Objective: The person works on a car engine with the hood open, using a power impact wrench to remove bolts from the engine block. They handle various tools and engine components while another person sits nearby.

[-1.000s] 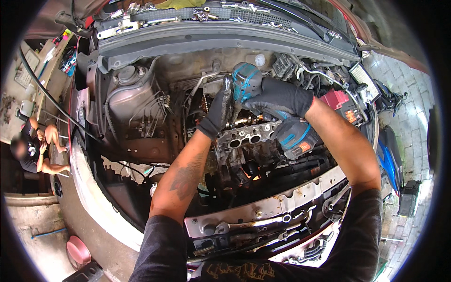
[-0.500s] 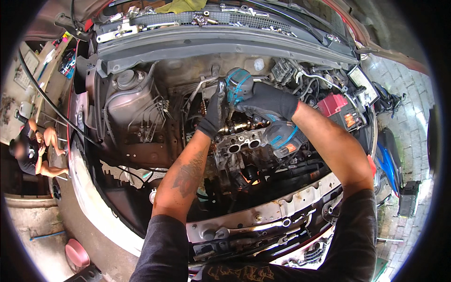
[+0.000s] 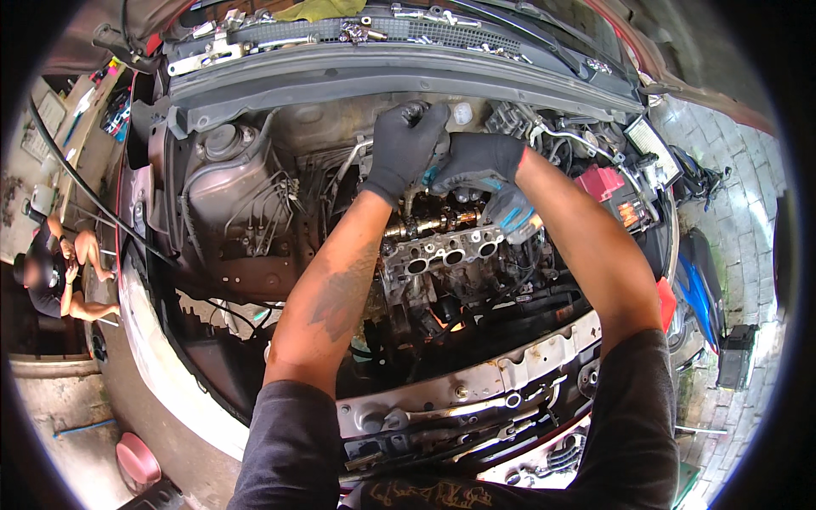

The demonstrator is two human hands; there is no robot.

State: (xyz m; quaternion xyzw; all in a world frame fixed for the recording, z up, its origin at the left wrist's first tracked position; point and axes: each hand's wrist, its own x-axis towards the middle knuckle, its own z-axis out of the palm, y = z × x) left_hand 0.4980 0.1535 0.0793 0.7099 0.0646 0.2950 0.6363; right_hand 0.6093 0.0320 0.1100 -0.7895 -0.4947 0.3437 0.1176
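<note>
My left hand [image 3: 405, 153], in a black glove, is closed over the upper end of a blue-and-black power tool [image 3: 514, 212], hiding most of its head. My right hand [image 3: 474, 166], also gloved, grips the tool's handle just to the right, with the battery end partly showing below it. Both hands are above the exposed engine top, where a shiny shaft [image 3: 425, 223] runs crosswise behind a metal cylinder head face [image 3: 448, 245] with oval ports. The tool's working tip is hidden.
Loose metal parts [image 3: 217, 59] and a yellow cloth [image 3: 319, 10] lie along the cowl. Long wrenches [image 3: 459, 406] rest on the front crossmember [image 3: 493, 365]. A seated person [image 3: 51, 280] is at left, near a cluttered bench [image 3: 81, 144] and pink basin [image 3: 140, 459].
My left hand has risen and closed over the tool's head, which is now mostly covered. My right hand and the tool have shifted slightly, with less of the battery end showing.
</note>
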